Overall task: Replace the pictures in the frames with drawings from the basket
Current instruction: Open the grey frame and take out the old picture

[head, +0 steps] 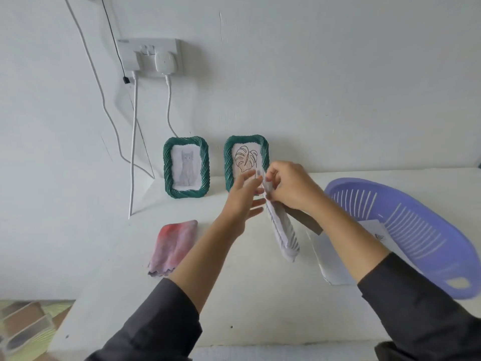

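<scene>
Two green woven frames stand against the wall. The left green frame (186, 170) holds a grey cat drawing, and the right green frame (246, 157) holds a leaf line drawing. In front of the right one, my right hand (291, 188) grips the top of a white ribbed frame (282, 230), seen edge-on and tilted, with a brown back panel (304, 220) swung away from it. My left hand (244, 199) is beside the frame's top with its fingers spread and fingertips at the edge. A purple basket (416, 230) at the right holds a paper drawing (374, 230).
A pink cloth (173, 246) lies folded on the white table (130, 295) to the left of my arms. A white sheet (330, 264) lies by the basket under my right forearm. White cables (134, 152) hang from a wall socket (151, 57) down behind the table.
</scene>
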`<state>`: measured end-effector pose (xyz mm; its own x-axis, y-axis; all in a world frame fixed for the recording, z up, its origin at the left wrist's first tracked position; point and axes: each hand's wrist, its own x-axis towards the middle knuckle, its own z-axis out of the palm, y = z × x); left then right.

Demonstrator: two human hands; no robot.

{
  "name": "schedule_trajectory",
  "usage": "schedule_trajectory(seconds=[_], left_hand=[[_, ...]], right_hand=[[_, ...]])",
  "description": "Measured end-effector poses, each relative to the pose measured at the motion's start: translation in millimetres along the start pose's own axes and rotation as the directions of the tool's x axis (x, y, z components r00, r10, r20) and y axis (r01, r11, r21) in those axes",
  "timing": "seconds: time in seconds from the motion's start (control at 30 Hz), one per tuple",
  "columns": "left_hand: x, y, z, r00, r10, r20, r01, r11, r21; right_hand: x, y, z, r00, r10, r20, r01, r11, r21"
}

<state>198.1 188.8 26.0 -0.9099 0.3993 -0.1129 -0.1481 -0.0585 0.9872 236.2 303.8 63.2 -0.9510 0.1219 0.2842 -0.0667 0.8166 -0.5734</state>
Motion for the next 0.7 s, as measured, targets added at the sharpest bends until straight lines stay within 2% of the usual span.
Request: schedule_trajectory(seconds=[0.07,0.13,0.2,0.27,0.33,0.4,0.47,0.57,0.63,0.7], left_hand=[[0,-4,8,0.999,-0.042,-0.018,0.042,0.999,-0.023],[1,-8,8,0.991,-0.103,-0.084,0.096,0.992,-0.087],[1,-12,2,0.978,-0.168,-0.127,0.154,0.982,-0.111],[4,-21,-7,0.969,-0.186,-0.161,0.173,0.981,-0.093],[11,-36,-18,0.967,-0.148,-0.209,0.151,0.989,-0.002],[18,-52,-29,0.963,-0.093,-0.254,0.147,0.969,0.2],[19,-65,-38,0.961,-0.064,-0.268,0.162,0.918,0.361],[23,-80,-47,0.962,-0.025,-0.273,0.148,0.885,0.441],[26,-87,-48,0.962,0.033,-0.271,0.123,0.833,0.539],[28,-91,-47,0.959,0.09,-0.268,0.114,0.745,0.658]], right_hand=[[1,-5,14,0.998,0.008,0.066,-0.002,0.996,-0.089],[1,-4,25,0.99,0.028,0.141,-0.017,0.997,-0.076],[-2,1,31,0.974,0.036,0.222,-0.046,0.998,0.039],[-6,10,32,0.971,0.044,0.234,-0.101,0.967,0.234],[-9,24,32,0.985,0.065,0.157,-0.112,0.943,0.313],[-15,41,34,0.989,0.094,0.118,-0.115,0.975,0.192],[-24,60,42,0.972,0.147,0.183,-0.168,0.981,0.101],[-43,78,64,0.928,0.172,0.331,-0.204,0.977,0.065],[-53,83,77,0.928,0.154,0.34,-0.193,0.977,0.085],[-58,87,85,0.947,0.143,0.287,-0.178,0.979,0.102]])
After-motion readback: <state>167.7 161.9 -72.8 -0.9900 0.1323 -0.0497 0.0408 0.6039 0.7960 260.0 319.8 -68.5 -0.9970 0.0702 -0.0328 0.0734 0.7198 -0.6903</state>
